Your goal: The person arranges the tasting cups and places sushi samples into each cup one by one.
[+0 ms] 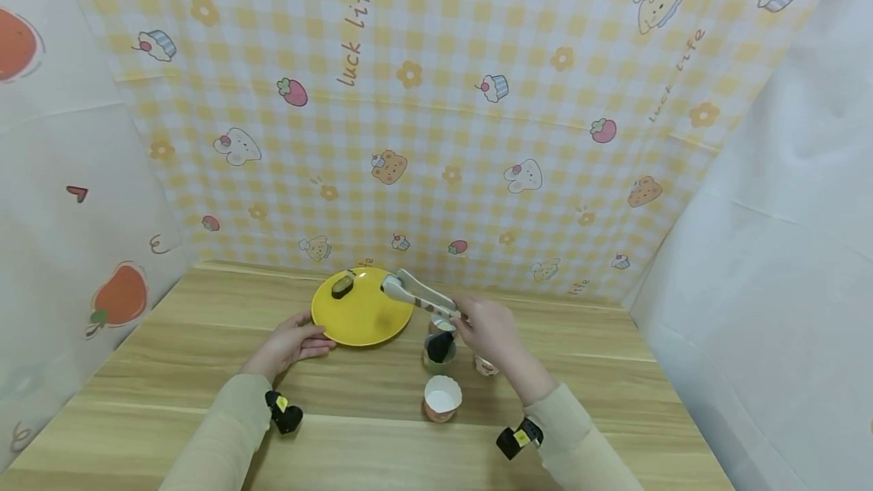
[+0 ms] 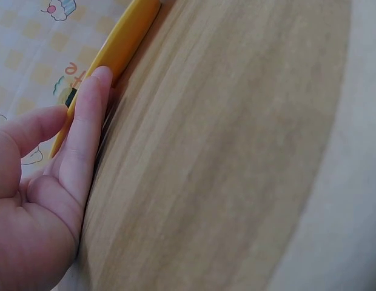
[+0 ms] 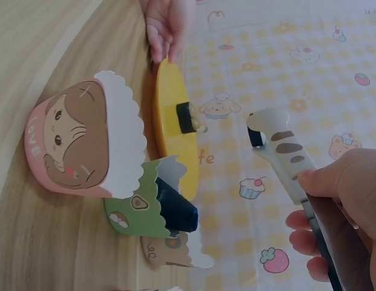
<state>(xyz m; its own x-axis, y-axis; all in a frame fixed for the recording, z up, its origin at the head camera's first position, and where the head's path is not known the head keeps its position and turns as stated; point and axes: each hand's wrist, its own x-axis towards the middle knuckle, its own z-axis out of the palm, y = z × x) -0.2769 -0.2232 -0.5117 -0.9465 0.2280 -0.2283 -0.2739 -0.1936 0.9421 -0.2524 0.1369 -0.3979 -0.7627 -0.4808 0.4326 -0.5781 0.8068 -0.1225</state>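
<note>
My left hand (image 1: 293,343) holds the near left rim of a yellow plate (image 1: 361,320), thumb above and fingers below. A sushi piece (image 3: 185,117) with a dark wrap and pale filling lies on the plate's far left part. My right hand (image 1: 494,328) grips white tongs (image 1: 423,299) with brown stripes. The tongs' tips hang over the plate's right side, and in the right wrist view a small black-wrapped piece (image 3: 256,138) sits between them. Below the right hand, a dark cone-shaped piece (image 1: 441,345) sticks out of a green paper cup (image 3: 130,212).
A pink paper cup (image 3: 73,142) with a printed face stands nearest on the wooden table (image 1: 368,453). Behind the green cup is a brown cup (image 3: 167,251). Another cup (image 1: 486,366) is partly hidden by the right hand. A checked cloth (image 1: 450,120) hangs at the back.
</note>
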